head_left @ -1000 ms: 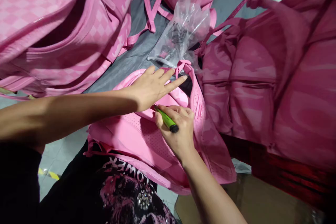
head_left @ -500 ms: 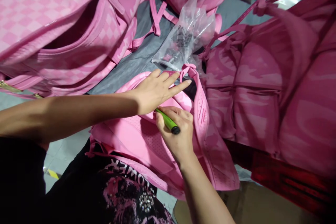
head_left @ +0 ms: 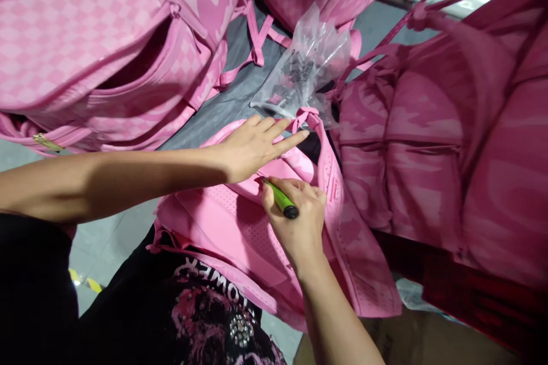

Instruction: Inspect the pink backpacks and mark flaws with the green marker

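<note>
Green pen (head_left: 280, 198) in right hand (head_left: 299, 221), left hand (head_left: 252, 148) flat on pink bag (head_left: 214, 228)

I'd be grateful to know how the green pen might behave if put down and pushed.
The green pen, slim and pinched in the right hand, is probably light. It looks straight, so it would likely stay stiff. Its round black end hints that it may roll.
</note>
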